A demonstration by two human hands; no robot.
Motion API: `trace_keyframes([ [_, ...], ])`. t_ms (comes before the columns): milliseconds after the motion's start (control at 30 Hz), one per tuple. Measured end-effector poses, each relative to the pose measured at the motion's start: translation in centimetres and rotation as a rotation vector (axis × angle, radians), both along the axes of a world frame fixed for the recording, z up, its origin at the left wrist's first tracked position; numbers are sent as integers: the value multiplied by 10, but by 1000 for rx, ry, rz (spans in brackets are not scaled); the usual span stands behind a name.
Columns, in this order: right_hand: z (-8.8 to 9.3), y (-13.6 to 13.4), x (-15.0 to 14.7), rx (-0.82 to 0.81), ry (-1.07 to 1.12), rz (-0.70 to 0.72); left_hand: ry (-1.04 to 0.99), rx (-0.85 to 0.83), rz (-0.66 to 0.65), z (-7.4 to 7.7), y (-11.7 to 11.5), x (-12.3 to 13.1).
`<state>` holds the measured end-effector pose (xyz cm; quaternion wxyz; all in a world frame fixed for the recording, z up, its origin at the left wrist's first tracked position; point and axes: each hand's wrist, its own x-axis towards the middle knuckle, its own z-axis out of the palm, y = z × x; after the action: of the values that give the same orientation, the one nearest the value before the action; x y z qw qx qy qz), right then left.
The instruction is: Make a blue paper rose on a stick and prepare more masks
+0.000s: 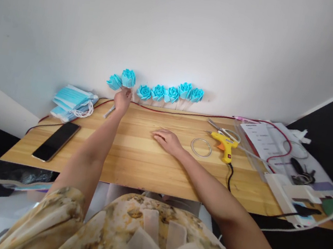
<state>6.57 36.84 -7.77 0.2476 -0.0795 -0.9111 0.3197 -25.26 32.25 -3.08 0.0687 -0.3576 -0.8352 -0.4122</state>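
My left hand [122, 100] reaches to the back of the table, its fingers closed round the stem of a blue artificial flower [128, 78]. Just left of that bloom is another blue flower [114, 82], leaning by the wall. A short grey stick-like thing [109, 111] lies beside the left wrist, partly covered. Flat on the tabletop rests my right hand [168, 141], fingers stretched out and holding nothing. Further back, a row of several blue flowers [171, 94] on thin stems leans against the wall.
Blue face masks [72, 101] and a phone [56, 141] lie on the left. A clear ring [201, 147], yellow glue gun [225, 145] and scissors [216, 126] occupy the right. Beyond are papers [261, 141], keys [303, 176] and a power strip [284, 198]. A red cable [168, 112] runs along the back.
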Motion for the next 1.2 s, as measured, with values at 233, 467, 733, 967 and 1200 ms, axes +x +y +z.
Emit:
trace_keyframes([
  [233, -2, 1, 1, 1, 5, -1, 2, -46, 35, -5, 9, -2],
  [467, -2, 1, 2, 1, 11, -2, -16, -35, 43, -12, 9, -1],
  [733, -4, 2, -1, 8, 11, -9, -37, -5, 16, -14, 5, 5],
  [967, -3, 2, 0, -4, 18, -4, -62, 1, 28, -11, 7, 3],
  [1200, -1, 1, 0, -22, 22, 0, -87, -11, 34, -13, 10, 0],
])
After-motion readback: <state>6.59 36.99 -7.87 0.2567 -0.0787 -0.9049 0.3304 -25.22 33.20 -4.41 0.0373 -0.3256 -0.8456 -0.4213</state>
